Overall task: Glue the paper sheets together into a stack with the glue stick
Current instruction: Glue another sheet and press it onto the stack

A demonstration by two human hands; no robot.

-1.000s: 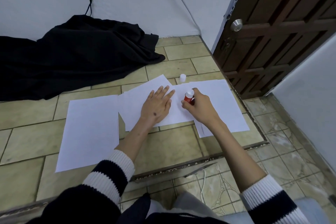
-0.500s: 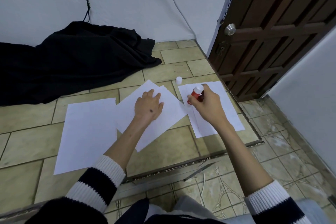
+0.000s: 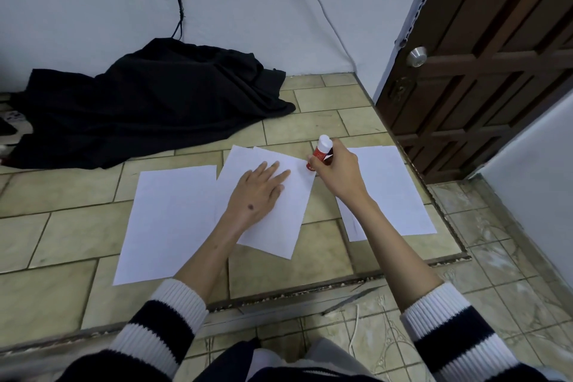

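White paper sheets (image 3: 167, 220), red-and-white glue stick (image 3: 321, 153), black cloth (image 3: 148, 102), beige tiles (image 3: 62, 232).

Since a second ago the left hand (image 3: 259, 192), flat on the middle sheets (image 3: 279, 211), has slid them left, off the right sheet (image 3: 393, 192); bare floor (image 3: 322, 205) now shows between them. The right hand (image 3: 339, 174) has carried the glue stick (image 3: 321, 153) from mid-page to the middle sheets' far right corner, tip down on the paper.
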